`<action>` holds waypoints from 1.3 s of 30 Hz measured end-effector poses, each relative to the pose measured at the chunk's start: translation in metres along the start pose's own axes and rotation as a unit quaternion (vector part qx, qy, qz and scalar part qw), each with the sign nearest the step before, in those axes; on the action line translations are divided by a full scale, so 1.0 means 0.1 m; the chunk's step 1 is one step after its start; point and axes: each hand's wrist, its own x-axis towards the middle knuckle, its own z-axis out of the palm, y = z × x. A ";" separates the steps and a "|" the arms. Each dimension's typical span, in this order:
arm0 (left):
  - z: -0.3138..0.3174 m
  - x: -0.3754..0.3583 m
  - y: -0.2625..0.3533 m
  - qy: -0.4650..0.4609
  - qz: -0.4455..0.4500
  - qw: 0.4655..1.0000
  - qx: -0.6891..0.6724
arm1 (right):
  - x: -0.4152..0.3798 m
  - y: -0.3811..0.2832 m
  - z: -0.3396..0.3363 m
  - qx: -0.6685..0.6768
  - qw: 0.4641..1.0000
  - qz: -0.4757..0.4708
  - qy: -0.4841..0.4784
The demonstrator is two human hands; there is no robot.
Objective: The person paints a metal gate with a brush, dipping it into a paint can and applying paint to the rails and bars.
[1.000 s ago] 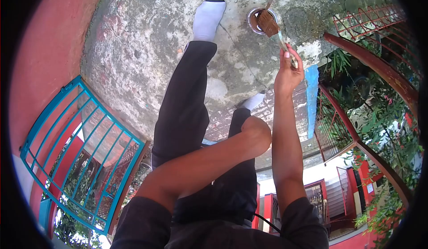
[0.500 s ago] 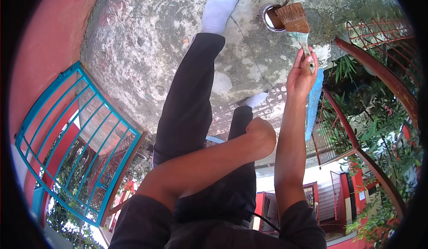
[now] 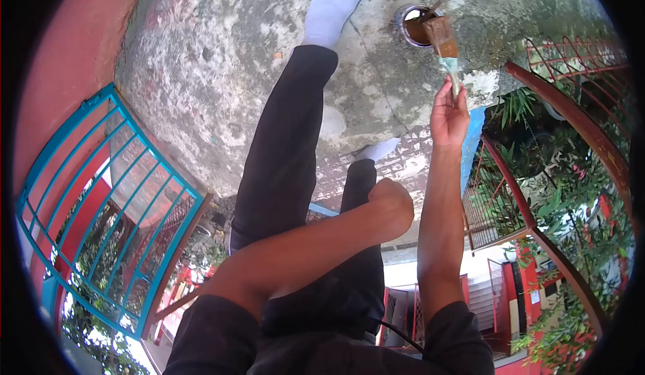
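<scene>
My right hand grips a paintbrush by its handle, fingers and thumb pinched around it. Brown paint coats the bristles, which point away from me and overlap the rim of a small paint can in this view. Inside the can is brown paint, and a stick leans out over its far edge. My left hand rests over my leg, bent at the wrist, its fingers hidden from view.
My socked foot is on the worn concrete floor, left of the can. A teal metal gate stands at the left beside a red wall. Rusty red railings and plants border the right side.
The paintbrush has turned from its broad face to a narrower view and shifted slightly toward me, still near the can. My left hand has barely moved.
</scene>
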 end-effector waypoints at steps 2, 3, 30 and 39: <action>-0.15 -0.24 -0.02 -0.007 0.014 1.000 -0.005 | 0.06 -0.02 -0.11 0.001 0.999 0.036 -0.039; -0.27 -0.31 -0.03 -0.004 0.024 1.000 0.000 | -0.01 0.02 0.02 -0.009 1.000 0.018 0.003; 1.60 -0.40 0.27 0.236 -0.006 0.972 -0.005 | -1.68 -1.20 0.32 0.202 0.975 -0.006 -0.092; 1.98 -0.85 0.76 0.300 -0.012 0.951 -0.069 | -2.21 -1.65 0.50 0.299 0.944 -0.025 -0.135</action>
